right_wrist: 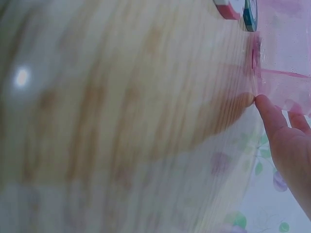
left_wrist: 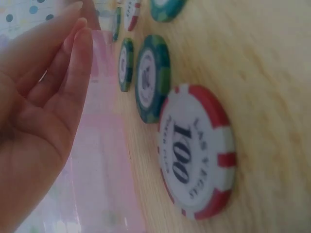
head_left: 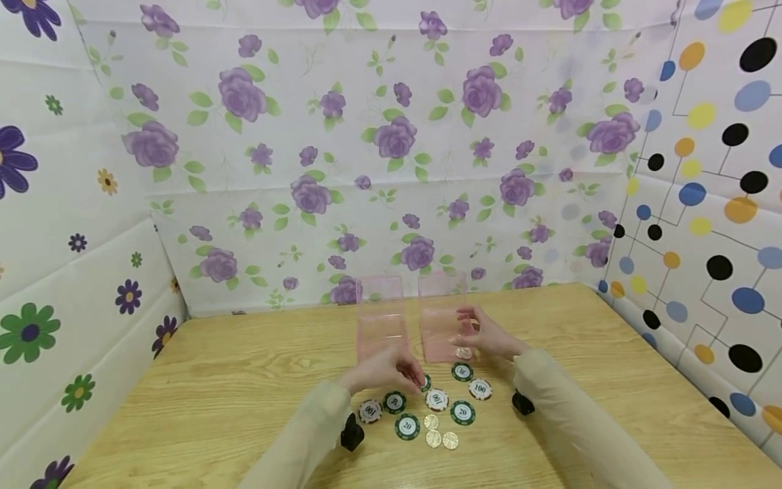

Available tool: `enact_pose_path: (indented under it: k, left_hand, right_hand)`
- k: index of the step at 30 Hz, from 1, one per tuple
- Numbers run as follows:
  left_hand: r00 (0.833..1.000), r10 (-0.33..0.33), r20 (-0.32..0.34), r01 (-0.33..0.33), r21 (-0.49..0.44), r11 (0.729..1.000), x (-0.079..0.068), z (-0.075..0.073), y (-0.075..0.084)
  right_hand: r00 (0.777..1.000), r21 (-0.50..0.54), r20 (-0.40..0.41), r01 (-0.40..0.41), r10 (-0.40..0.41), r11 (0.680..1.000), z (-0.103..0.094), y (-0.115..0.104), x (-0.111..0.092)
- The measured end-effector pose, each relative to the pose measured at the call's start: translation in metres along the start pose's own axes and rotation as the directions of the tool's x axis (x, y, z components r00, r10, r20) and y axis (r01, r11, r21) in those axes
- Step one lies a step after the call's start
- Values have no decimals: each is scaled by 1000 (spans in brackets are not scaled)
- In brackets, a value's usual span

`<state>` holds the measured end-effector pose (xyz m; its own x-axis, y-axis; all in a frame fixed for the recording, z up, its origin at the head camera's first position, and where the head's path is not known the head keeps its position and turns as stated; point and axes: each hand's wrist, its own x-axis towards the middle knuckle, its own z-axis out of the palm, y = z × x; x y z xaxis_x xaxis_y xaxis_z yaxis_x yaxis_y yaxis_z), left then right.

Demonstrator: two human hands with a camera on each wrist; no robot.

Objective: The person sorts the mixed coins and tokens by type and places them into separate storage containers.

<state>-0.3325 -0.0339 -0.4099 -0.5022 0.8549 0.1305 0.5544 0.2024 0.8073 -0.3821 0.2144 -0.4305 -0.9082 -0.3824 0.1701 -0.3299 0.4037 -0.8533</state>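
Two pink see-through plastic boxes stand side by side with lids raised: a left box and a right box. Gold coins show at the right box's near right corner. My right hand reaches to that box's right side, fingers spread, thumb tip touching its edge in the right wrist view. Over the chips hovers my left hand, fingertips and thumb close together beside a partly hidden green poker chip. Nothing shows between those fingers. A red-and-white 100 chip lies nearest the left wrist camera.
Several more green 20 chips and white 100 chips lie scattered on the wooden table. Loose gold coins lie in front of them. A flowered cloth wall rises behind the boxes, with patterned cloth on both sides.
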Motion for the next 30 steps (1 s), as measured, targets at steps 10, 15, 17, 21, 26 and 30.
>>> enact_pose_path:
  k: [10, 15, 17, 21, 26, 30]
  left_hand:
    - [992, 6, 127, -16, 72, 997, 1, 9, 2]
    - [988, -7, 152, -2, 62, 998, 2, 13, 3]
    - [987, -15, 159, 4, 74, 997, 2, 15, 3]
    - [985, -34, 168, 15, 118, 993, 3, 17, 5]
    - [982, -53, 179, 22, 172, 985, 5, 19, 7]
    - [978, -60, 199, 17, 209, 978, 7, 21, 10]
  right_hand:
    - [1000, 10, -10, 14, -14, 1000, 2, -1, -2]
    - [1000, 9, -1, 17, -17, 1000, 1, 1, 0]
    - [1000, 11, 1, 15, -15, 1000, 1, 3, 0]
    - [1000, 29, -7, 18, -18, 999, 1, 3, 1]
    - [1000, 39, -4, 24, -24, 999, 0, -1, -1]
    - [999, 33, 13, 35, -35, 999, 0, 0, -1]
